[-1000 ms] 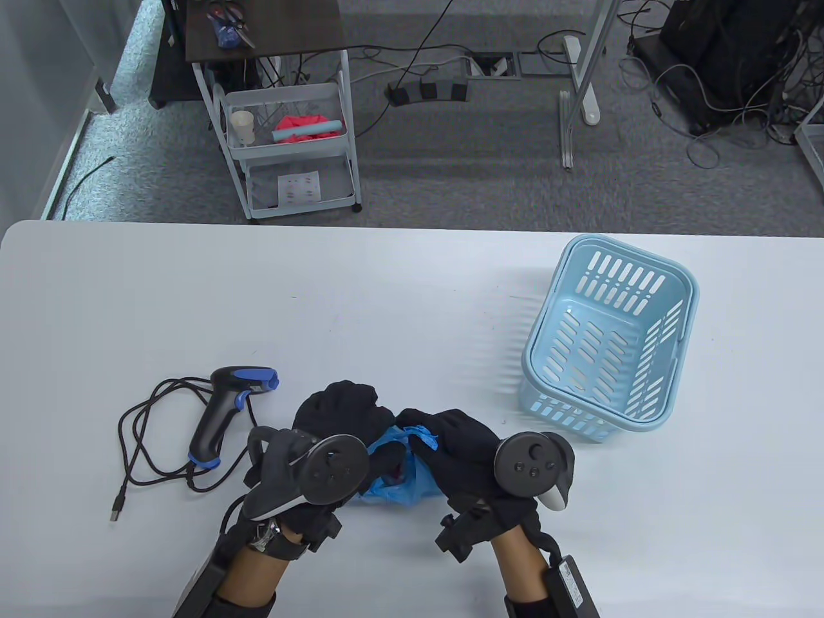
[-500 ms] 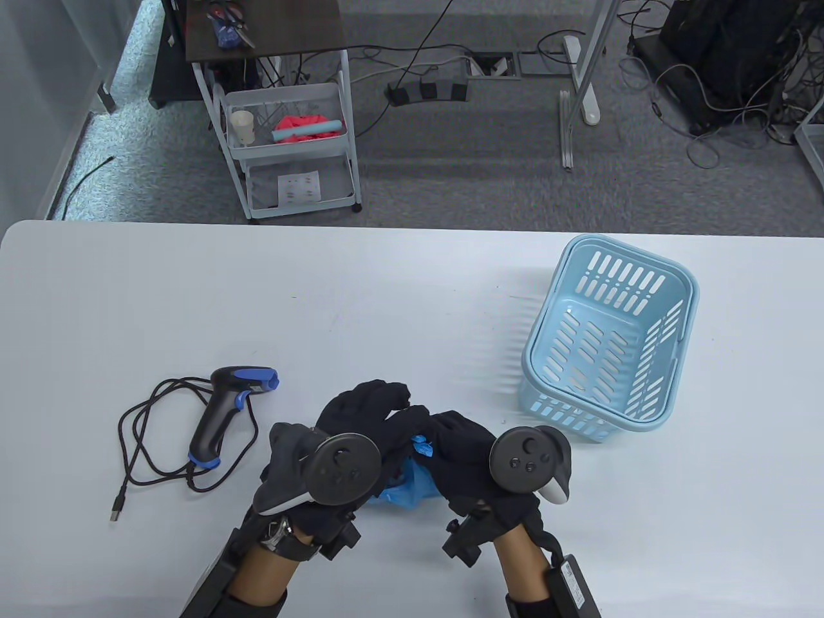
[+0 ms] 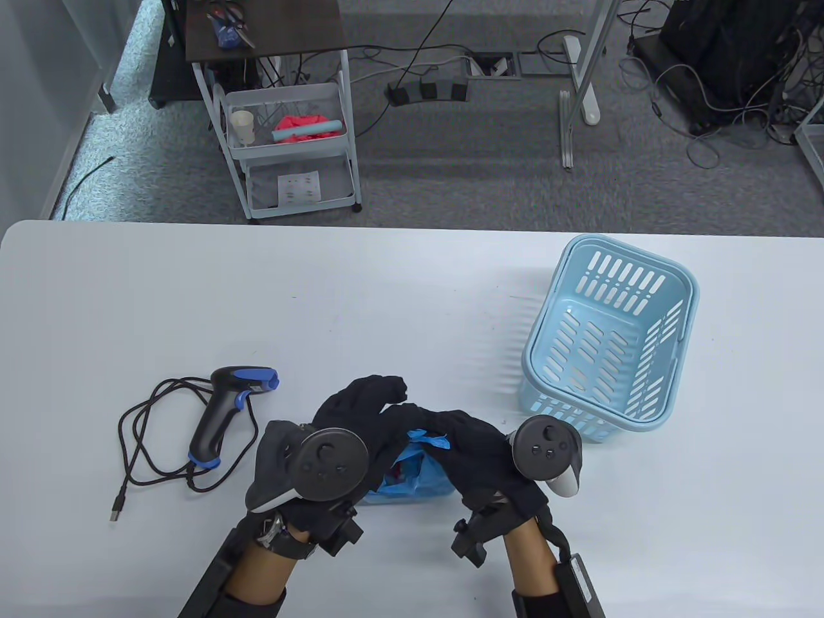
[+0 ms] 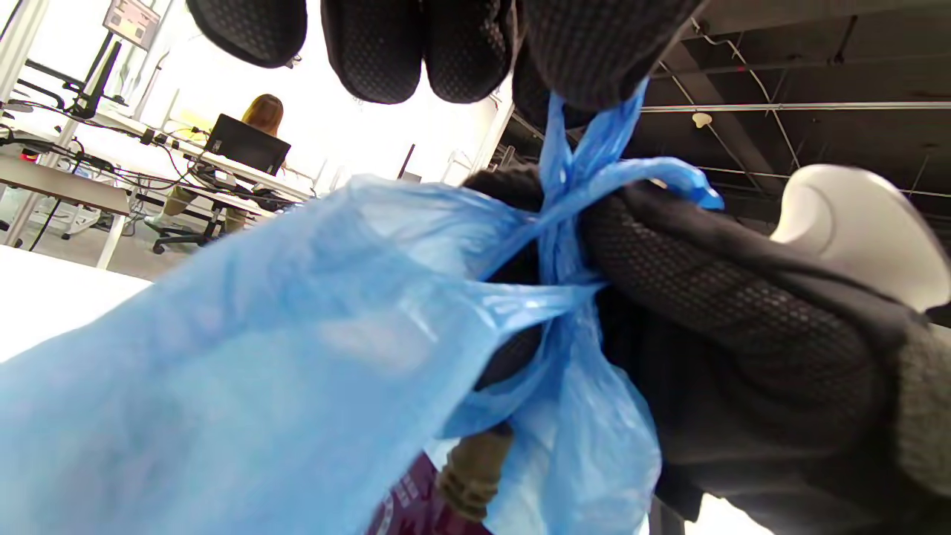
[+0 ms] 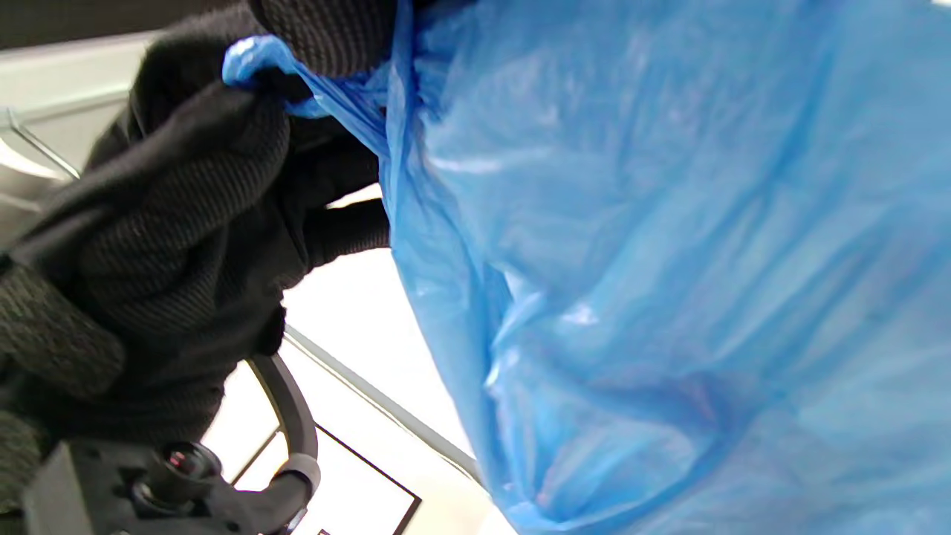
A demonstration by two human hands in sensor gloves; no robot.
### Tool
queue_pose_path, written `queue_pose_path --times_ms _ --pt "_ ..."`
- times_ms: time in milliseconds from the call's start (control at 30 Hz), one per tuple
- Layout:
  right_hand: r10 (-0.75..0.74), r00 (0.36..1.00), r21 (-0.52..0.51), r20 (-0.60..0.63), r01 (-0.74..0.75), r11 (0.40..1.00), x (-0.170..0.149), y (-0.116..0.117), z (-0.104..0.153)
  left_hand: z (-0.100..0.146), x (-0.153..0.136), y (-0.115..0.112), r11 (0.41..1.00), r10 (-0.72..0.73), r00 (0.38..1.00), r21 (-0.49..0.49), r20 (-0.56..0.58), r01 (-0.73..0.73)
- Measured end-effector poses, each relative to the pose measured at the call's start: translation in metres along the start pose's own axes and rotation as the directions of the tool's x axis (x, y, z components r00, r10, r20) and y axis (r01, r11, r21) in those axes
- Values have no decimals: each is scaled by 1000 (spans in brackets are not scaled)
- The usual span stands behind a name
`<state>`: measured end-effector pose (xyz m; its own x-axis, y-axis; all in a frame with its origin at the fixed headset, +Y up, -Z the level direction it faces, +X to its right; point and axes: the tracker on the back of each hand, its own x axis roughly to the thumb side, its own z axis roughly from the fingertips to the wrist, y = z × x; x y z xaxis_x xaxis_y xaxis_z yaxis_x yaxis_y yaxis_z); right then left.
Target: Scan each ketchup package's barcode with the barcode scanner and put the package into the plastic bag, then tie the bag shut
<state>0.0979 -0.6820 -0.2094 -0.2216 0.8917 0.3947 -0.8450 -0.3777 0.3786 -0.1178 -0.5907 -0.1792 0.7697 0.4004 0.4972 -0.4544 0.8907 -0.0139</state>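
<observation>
White table (image 3: 412, 290): crumpled blue plastic bag (image 3: 412, 479), handles crossed.

Probably an office lab; grey carpet (image 3: 450, 180), trailing floor cables (image 3: 708, 103), a utility cart (image 3: 290, 148).

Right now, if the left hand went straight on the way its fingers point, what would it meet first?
Probably the right hand: the left hand points up-right across the blue plastic bag, fingertips already beside it. Depth is unclear.
</observation>
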Motion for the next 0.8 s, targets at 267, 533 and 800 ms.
queue_pose_path --times_ms 267,533,800 --pt "-97 995 -35 -4 97 995 -6 -3 1 8 -12 0 1000 19 1000 8 -3 -19" --pt "-81 997 -47 0 81 996 -4 -2 1 7 -19 -27 965 -201 979 -181 -35 191" --pt "-57 998 -2 18 57 998 2 0 1 -8 -14 -46 972 -162 982 -191 -101 141"
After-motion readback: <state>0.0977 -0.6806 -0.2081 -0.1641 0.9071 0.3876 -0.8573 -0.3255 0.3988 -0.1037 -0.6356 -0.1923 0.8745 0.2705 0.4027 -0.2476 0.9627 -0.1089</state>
